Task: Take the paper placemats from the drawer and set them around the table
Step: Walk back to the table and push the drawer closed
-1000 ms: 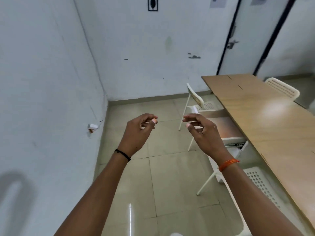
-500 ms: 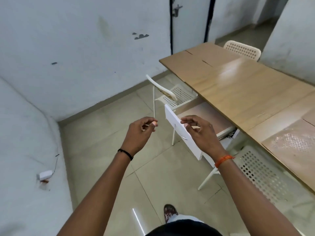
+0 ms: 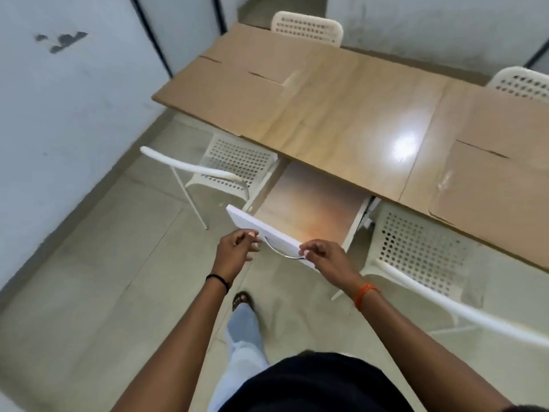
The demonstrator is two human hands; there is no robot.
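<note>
My hands hover at the open drawer [image 3: 309,209]: left hand [image 3: 234,248] and right hand [image 3: 323,257] loosely curled, empty. Its contents lie just beyond my fingers [image 3: 306,250], long axis running away under the table [image 3: 341,114]; I can't pick out placemats.

Walls: pale grey, scuffed [image 3: 68,93]
Floor: beige tiles [image 3: 98,292]
Worktop: long, wooden, glare spot [image 3: 341,114]
Chairs: four white perforated [image 3: 237,162], tucked beside worktop

A white drawer [image 3: 312,212] stands pulled out from under the wooden tabletop [image 3: 341,114], between two white perforated chairs. The left hand [image 3: 234,252] and right hand [image 3: 326,258] hover at its front panel, fingers [image 3: 252,234] curled, flanking the metal handle [image 3: 282,251].
</note>
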